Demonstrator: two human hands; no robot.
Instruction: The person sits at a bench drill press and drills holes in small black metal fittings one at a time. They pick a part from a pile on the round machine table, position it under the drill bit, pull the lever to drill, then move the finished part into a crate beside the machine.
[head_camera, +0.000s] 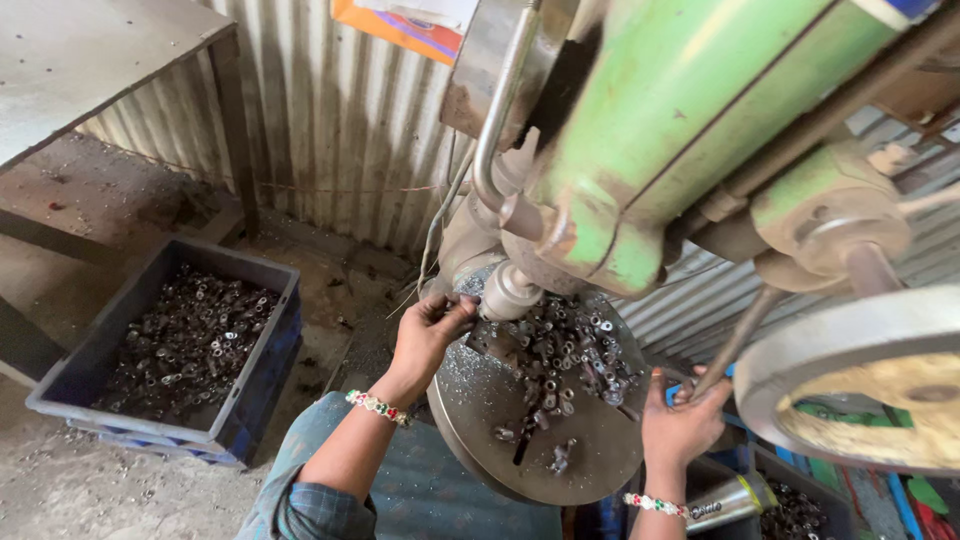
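At the far left one grey sheet-metal bench (80, 60) is seen against one ribbed, corrugated metal wall (340, 120). Below it, one dark blue rectangular plastic crate (255, 400) is filled with small, dull metal bushings (185, 340), too many to be counted. The left hand (425, 335), banded by one beaded bracelet (378, 407), is raised to the short steel spindle (508, 292) of one green-painted cast drill press (680, 130); its fingers are pinched on a small part there, though which part cannot be told. One round, gritty steel table (500, 410) is strewn with more loose bushings (570, 355) and shavings. The right hand (680, 425), with a second beaded bracelet (655, 505), is clenched around one thin metal feed lever (735, 345). One large pale wheel (860, 375) is seen at far right.
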